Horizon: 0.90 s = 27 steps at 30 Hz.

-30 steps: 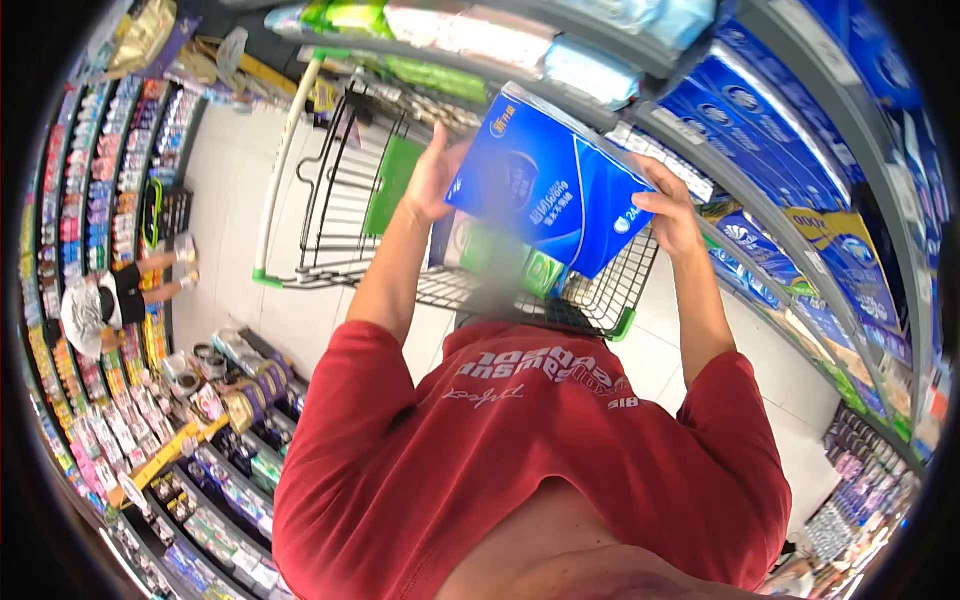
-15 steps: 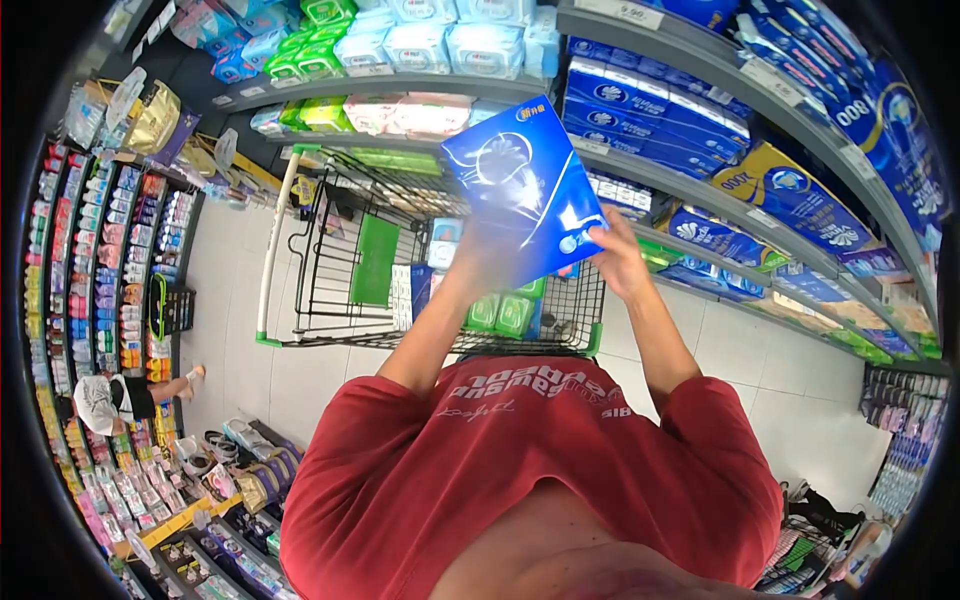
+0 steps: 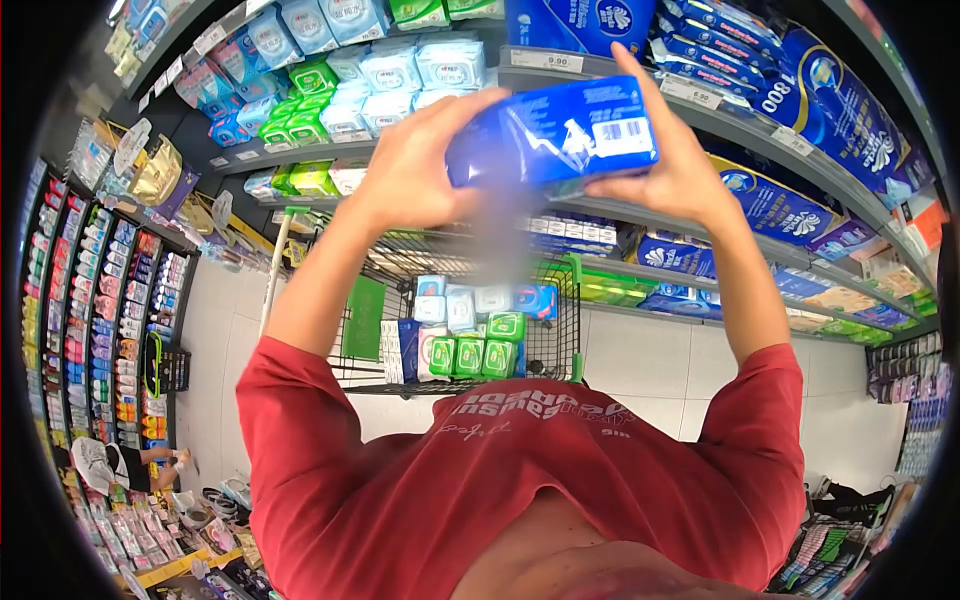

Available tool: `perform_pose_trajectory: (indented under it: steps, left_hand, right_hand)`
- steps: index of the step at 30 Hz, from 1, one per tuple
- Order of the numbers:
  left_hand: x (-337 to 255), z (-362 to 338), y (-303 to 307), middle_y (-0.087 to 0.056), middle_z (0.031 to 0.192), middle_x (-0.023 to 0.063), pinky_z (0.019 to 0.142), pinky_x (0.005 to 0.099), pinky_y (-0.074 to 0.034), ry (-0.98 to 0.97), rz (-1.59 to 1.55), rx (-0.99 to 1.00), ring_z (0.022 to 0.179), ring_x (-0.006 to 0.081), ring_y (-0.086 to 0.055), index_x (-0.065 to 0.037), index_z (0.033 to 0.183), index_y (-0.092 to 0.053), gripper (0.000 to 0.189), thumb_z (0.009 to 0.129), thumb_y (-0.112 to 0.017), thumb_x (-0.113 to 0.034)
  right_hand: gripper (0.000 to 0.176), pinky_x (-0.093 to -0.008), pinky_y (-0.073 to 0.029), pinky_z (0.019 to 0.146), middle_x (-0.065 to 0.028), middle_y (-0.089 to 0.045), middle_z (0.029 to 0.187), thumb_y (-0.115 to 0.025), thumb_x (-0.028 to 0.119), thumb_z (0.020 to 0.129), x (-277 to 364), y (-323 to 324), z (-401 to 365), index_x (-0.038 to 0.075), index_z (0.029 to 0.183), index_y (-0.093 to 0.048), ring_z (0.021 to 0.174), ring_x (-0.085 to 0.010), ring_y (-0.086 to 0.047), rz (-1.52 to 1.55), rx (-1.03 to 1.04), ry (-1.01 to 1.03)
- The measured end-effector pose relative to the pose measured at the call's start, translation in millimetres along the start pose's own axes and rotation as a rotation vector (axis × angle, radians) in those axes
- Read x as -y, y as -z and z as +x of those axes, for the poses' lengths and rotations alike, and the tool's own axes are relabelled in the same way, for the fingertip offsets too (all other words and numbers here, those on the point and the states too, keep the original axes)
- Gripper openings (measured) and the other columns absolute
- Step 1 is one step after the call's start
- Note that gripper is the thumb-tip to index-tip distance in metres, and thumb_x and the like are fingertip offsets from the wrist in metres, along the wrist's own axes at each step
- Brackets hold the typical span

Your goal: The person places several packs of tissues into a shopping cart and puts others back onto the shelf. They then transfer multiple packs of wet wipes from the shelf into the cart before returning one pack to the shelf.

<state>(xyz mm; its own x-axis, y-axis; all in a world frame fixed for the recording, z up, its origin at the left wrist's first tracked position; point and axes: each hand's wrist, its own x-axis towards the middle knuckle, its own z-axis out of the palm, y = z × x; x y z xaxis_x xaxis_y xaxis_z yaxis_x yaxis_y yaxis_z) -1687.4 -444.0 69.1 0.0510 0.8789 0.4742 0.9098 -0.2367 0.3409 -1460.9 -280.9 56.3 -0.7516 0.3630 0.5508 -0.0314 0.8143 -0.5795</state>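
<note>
My left hand point(image 3: 415, 165) and my right hand point(image 3: 680, 165) hold a shiny blue pack of tissues point(image 3: 570, 135) between them, at shelf height in the head view. My left hand grips its left end. The fingers and thumb of my right hand wrap round the right end. A side with a white barcode label point(image 3: 622, 138) faces me. A blurred patch hides part of the pack's lower left. Below my arms stands a wire shopping cart point(image 3: 577, 310) with several green wipe packs point(image 3: 470, 356), light blue packs point(image 3: 460, 308) and a dark blue pack point(image 3: 407, 350) inside.
Curved shelves ahead hold wipes point(image 3: 395, 70) and blue tissue packs point(image 3: 775, 205). A shelf edge with a price tag point(image 3: 545, 60) runs just beyond the held pack. Bottle racks point(image 3: 120, 290) line the left. Another person point(image 3: 95, 465) is at the lower left, by a black basket point(image 3: 172, 368).
Both hands have raised the tissue pack forward toward the shelf. It has turned from its large front face to its narrow barcode side. More of the cart's contents now shows.
</note>
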Motion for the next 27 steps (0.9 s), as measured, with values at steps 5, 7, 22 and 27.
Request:
perform_pose_trajectory:
  steps: [5, 7, 22, 27]
  left_hand:
    - [-1, 57, 26, -0.059, 0.121, 0.0138, 0.095, 0.0387, -0.046, -0.209, 0.253, -0.168, 0.111, 0.0323, -0.057, -0.012, 0.13, -0.051, 0.081, 0.057, -0.082, -0.028]
    - [0, 84, 37, -0.06, 0.117, 0.0135, 0.092, 0.0393, -0.046, -0.339, 0.373, -0.296, 0.107, 0.0322, -0.058, -0.011, 0.126, -0.053, 0.076, 0.058, -0.083, -0.028]
    - [38, 149, -38, -0.058, 0.117, 0.0158, 0.09, 0.0417, -0.05, 0.388, -1.004, -0.211, 0.102, 0.0276, -0.061, 0.001, 0.125, -0.048, 0.057, 0.085, -0.069, -0.033]
    - [45, 170, -41, -0.059, 0.116, 0.0144, 0.093, 0.0418, -0.048, 0.287, -1.246, -0.327, 0.098, 0.0265, -0.061, 0.002, 0.119, -0.052, 0.04, 0.09, -0.064, -0.022]
  right_hand:
    - [0.088, -0.0339, -0.045, 0.094, -0.0147, -0.06, 0.116, -0.088, 0.015, 0.058, 3, 40, 22, 0.006, 0.131, -0.04, 0.111, -0.0256, -0.058, -0.15, -0.193, 0.16]
    - [0.083, -0.0341, -0.048, 0.092, -0.0152, -0.061, 0.114, -0.088, 0.02, 0.061, -1, 56, 32, 0.001, 0.127, -0.042, 0.107, -0.0237, -0.061, -0.309, -0.328, 0.213]
    - [0.094, -0.0363, -0.053, 0.08, -0.0258, -0.063, 0.103, -0.08, 0.05, 0.066, -32, 113, 83, -0.018, 0.122, -0.045, 0.093, -0.0291, -0.066, 0.13, -0.456, -0.335]
    - [0.088, -0.0358, -0.051, 0.089, -0.0258, -0.061, 0.11, -0.079, 0.047, 0.068, -61, 118, 99, -0.017, 0.12, -0.048, 0.103, -0.0293, -0.063, 0.162, -0.5, -0.198]
